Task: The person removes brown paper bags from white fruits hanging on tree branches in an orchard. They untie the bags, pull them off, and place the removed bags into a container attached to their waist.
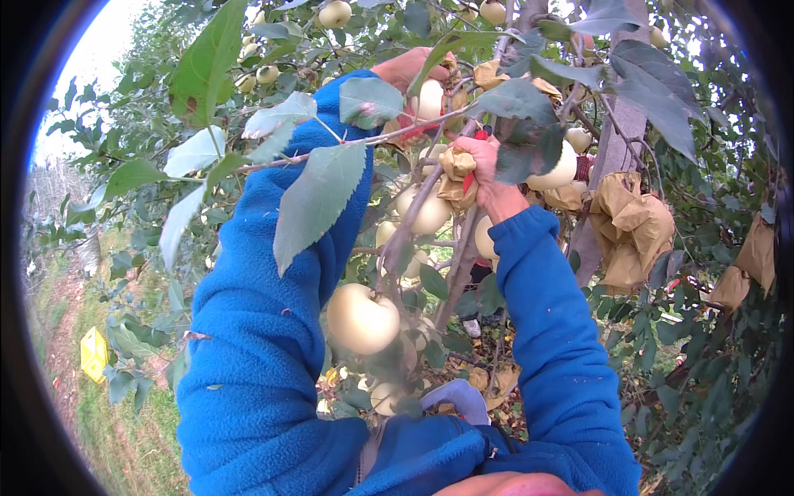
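My right hand (487,164) is closed around crumpled brown paper bags (458,177) with bits of red paper among them, beside a thin branch (428,192). Higher up and to the left, my left hand (409,67) reaches to a pale apple (429,100) that has red paper (417,127) around its lower part. Leaves cover part of that hand, so its grip cannot be made out. A large pale apple (364,318) hangs below, between my blue fleece sleeves. Another pale apple (556,168) hangs just right of my right hand.
Leafy twigs (322,192) cross in front of my left arm. More brown paper bags (633,226) hang by the grey trunk (626,124) at right. A yellow object (93,354) is at the far left. Part of another person, a shoe (472,327), shows beyond the branches.
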`<control>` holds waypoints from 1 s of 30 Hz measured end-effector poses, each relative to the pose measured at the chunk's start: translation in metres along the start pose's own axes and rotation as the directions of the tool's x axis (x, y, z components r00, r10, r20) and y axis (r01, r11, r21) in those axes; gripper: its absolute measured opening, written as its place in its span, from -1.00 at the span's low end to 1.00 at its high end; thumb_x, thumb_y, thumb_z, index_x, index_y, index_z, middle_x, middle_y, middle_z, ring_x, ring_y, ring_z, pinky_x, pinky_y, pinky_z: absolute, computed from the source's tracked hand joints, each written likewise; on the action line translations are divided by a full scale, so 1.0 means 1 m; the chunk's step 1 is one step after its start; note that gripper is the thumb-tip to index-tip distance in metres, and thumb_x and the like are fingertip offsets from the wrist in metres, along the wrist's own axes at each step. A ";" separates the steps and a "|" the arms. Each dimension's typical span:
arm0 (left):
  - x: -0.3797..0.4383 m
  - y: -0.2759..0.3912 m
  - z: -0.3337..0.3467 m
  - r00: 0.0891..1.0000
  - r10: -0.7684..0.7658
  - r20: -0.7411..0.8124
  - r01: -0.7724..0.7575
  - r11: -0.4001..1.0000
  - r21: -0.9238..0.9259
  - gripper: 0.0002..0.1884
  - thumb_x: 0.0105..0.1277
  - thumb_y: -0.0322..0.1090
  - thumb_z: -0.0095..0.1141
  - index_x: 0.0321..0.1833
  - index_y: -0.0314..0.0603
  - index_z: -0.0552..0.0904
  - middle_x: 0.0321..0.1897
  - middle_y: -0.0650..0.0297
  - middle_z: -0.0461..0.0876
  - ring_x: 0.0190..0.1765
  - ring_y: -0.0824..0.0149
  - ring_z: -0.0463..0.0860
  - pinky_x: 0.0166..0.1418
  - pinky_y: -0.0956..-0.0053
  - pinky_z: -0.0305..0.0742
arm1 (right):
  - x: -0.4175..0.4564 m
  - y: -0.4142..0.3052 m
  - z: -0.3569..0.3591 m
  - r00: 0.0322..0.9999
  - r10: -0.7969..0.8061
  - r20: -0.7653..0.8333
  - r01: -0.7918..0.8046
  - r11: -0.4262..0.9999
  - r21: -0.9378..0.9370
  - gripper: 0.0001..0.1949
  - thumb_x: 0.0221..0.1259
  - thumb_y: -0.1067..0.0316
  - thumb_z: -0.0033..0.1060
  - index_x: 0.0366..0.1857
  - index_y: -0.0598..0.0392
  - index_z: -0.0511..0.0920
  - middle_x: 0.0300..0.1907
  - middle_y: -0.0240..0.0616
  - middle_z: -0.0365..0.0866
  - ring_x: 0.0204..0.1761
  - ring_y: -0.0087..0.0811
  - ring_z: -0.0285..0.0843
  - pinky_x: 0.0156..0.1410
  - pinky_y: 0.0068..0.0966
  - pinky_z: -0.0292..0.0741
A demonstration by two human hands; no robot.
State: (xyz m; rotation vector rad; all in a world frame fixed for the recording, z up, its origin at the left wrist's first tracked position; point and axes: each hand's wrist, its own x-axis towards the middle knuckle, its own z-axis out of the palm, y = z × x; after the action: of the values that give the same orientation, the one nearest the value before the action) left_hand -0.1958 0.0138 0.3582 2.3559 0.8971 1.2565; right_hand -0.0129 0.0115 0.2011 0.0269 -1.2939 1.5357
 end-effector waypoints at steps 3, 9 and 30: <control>0.007 0.003 0.003 0.986 -0.123 -0.117 0.138 0.982 0.126 -0.68 0.29 -0.42 0.27 0.10 -0.27 0.65 -0.12 0.23 0.73 -0.14 0.39 0.70 -0.13 0.42 0.65 | -0.001 0.004 -0.008 1.000 -0.015 0.022 0.015 1.000 0.000 -0.96 0.17 0.46 0.28 -0.37 0.12 0.61 -0.41 -0.33 0.63 -0.46 -0.44 0.61 -0.37 -0.47 0.56; 0.000 0.005 -0.002 0.972 -0.182 -0.150 0.205 0.967 0.153 -0.66 0.32 -0.37 0.29 0.14 -0.24 0.65 -0.10 0.26 0.73 -0.13 0.41 0.70 -0.13 0.42 0.65 | -0.009 0.003 0.004 0.995 -0.097 0.036 0.096 0.995 0.010 -0.95 0.15 0.50 0.32 -0.37 0.14 0.61 -0.43 -0.32 0.63 -0.45 -0.44 0.64 -0.34 -0.46 0.59; -0.053 -0.064 0.005 0.984 -0.089 -0.156 0.083 0.996 -0.045 -0.63 0.35 -0.34 0.27 0.20 -0.20 0.63 -0.03 0.28 0.71 -0.07 0.42 0.69 -0.07 0.45 0.66 | -0.007 -0.001 0.018 0.998 -0.062 -0.009 0.061 0.990 -0.126 -0.94 0.14 0.51 0.23 -0.33 0.24 0.60 -0.41 -0.24 0.65 -0.45 -0.43 0.65 -0.34 -0.48 0.60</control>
State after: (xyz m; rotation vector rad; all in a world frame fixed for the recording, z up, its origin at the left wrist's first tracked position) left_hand -0.2375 0.0269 0.2874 2.1879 1.0020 1.4274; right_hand -0.0196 -0.0057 0.2047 -0.0231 -1.3655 1.3976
